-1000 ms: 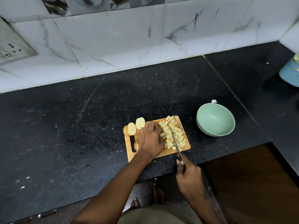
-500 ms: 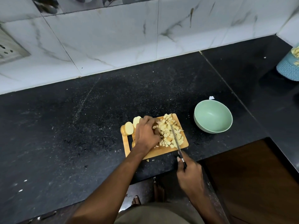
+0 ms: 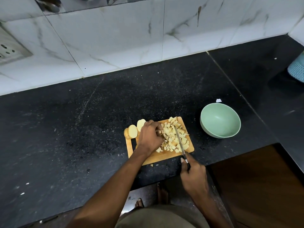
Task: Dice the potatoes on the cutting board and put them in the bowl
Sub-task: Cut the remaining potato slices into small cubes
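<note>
A small wooden cutting board (image 3: 164, 156) lies near the counter's front edge. A heap of diced potato (image 3: 173, 136) covers its right half. Two uncut potato slices (image 3: 133, 131) lean at its back left corner. My left hand (image 3: 150, 137) rests on the board, fingers curled against the left side of the dice; whatever is under it is hidden. My right hand (image 3: 193, 176) grips the black handle of a knife (image 3: 179, 140), whose blade lies across the dice, tip pointing away from me. A pale green bowl (image 3: 220, 120) stands to the right of the board with nothing in it.
The black stone counter (image 3: 82, 129) runs left and back to a white marble-tiled wall. A power socket (image 3: 9, 46) sits at the far left. A blue ribbed container (image 3: 297, 71) is at the right edge. One potato bit (image 3: 151, 165) lies just off the board's front.
My left hand has shifted slightly toward the back of the board along the dice. The knife blade has stayed in the heap, moving only a little. The camera has tilted slightly.
</note>
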